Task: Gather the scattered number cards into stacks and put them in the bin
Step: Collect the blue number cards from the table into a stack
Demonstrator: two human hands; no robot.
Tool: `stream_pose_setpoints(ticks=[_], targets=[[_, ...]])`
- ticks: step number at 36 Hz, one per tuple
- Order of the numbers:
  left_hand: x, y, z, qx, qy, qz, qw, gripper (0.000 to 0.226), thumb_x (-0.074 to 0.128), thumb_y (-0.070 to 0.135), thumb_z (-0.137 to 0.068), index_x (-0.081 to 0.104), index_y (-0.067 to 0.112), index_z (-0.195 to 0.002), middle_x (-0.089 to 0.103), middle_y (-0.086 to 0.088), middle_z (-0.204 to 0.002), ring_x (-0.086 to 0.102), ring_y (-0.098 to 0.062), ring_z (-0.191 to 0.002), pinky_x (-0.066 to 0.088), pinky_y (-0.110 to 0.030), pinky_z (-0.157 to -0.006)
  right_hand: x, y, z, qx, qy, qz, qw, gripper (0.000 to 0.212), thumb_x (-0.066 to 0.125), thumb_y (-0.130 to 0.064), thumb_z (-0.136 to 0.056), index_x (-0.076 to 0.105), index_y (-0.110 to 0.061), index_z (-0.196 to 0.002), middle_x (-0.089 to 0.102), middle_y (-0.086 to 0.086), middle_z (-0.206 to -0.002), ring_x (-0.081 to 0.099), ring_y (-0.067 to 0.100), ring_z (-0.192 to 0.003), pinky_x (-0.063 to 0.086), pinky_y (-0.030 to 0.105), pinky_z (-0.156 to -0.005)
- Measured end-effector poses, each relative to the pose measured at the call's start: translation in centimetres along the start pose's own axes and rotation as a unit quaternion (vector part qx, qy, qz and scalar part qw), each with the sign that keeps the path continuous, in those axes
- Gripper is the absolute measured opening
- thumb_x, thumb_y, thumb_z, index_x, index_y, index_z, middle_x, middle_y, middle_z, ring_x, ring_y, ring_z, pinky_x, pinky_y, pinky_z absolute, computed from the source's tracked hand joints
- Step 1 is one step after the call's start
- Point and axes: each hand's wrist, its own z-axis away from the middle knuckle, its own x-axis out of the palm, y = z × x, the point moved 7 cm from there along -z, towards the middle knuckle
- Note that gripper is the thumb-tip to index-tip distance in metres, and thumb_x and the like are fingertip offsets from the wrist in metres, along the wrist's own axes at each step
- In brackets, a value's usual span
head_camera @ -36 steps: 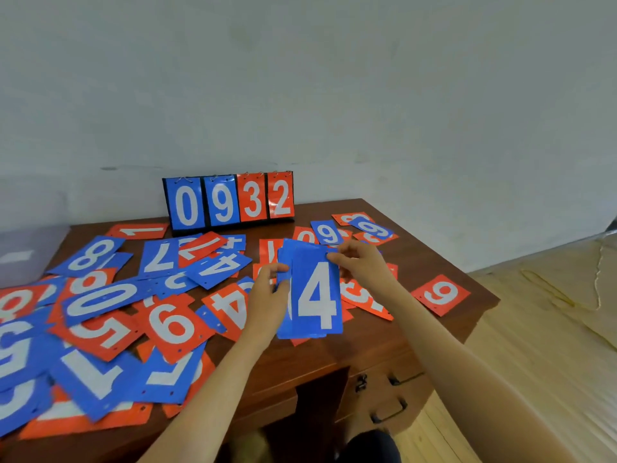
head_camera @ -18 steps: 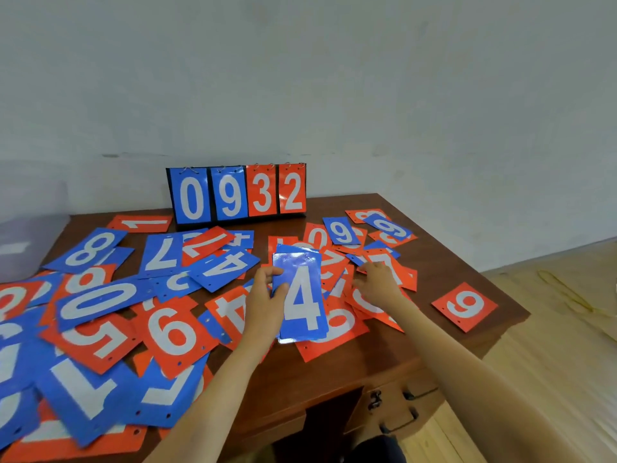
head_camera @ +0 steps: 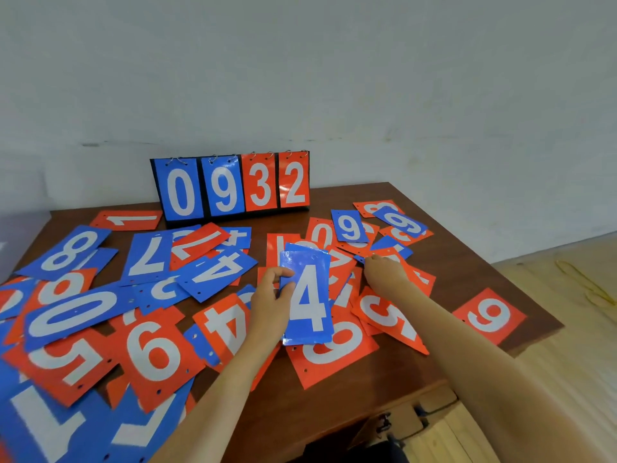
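- Pinching the blue card stack [head_camera: 309, 302] (a 4 on top) between left hand [head_camera: 270, 295] thumb and fingers, just above the scattered cards [head_camera: 150, 355].
- Touching a blue card [head_camera: 390, 245] with the right hand [head_camera: 384, 274]; impossible to tell whether pinching it.
- Risking a fumble: glossy overlapping cards sliding, or several lifting together.

Single head-worn wide-angle view, looking forward and down across table [head_camera: 334, 412] toward wall [head_camera: 367, 78]; close above it.
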Motion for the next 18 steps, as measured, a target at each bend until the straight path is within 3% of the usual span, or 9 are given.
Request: stream_pose_setpoints(ticks=[6,12,15,18], targets=[[0.1,0.3,0.2,0.009,0.005,0.000,1.000,0.015,0.056,0.021,-0.093,0.049,0.035,-0.093,0.055,0.010,-0.112,0.059,-0.012,-0.103,0.055,-0.030,-0.067,-1.3,-0.2,0.8,0.008,0.061,0.014,0.998,0.023,0.040,-0.015,-0.099,0.055,-0.009,-0.115,0.060,0.009,-0.113,0.061,0.026,-0.098,0.047,0.032,-0.075],[-0.5,0.8,0.8,0.010,0.004,-0.015,1.000,0.019,0.056,0.020,-0.093,0.049,0.037,-0.089,0.056,0.004,-0.114,0.060,-0.018,-0.103,0.056,-0.041,-0.075,-2.2,0.5,2.8,0.052,0.059,-0.162,0.984,0.023,0.056,-0.028,-0.093,0.066,-0.011,-0.105,0.066,0.008,-0.101,0.063,0.024,-0.090,0.053,0.034,-0.074],[-1.0,0.9,1.3,0.014,0.014,-0.022,1.000,0.012,0.054,0.019,-0.094,0.051,0.030,-0.098,0.056,0.002,-0.115,0.060,-0.018,-0.103,0.055,-0.033,-0.069,-4.4,0.2,4.6,0.015,0.101,-0.221,0.970,0.023,0.061,-0.027,-0.089,0.070,-0.012,-0.103,0.067,0.007,-0.104,0.061,0.023,-0.092,0.051,0.035,-0.075],[-1.8,1.4,1.9,0.033,0.028,-0.048,0.998,0.012,0.051,0.016,-0.095,0.052,0.024,-0.104,0.055,0.001,-0.114,0.057,-0.011,-0.082,0.045,-0.013,-0.049,-7.1,-0.5,6.8,-0.025,0.121,-0.273,0.954,0.021,0.060,-0.024,-0.090,0.069,-0.009,-0.102,0.066,0.006,-0.094,0.059,0.021,-0.084,0.042,0.026,-0.066]])
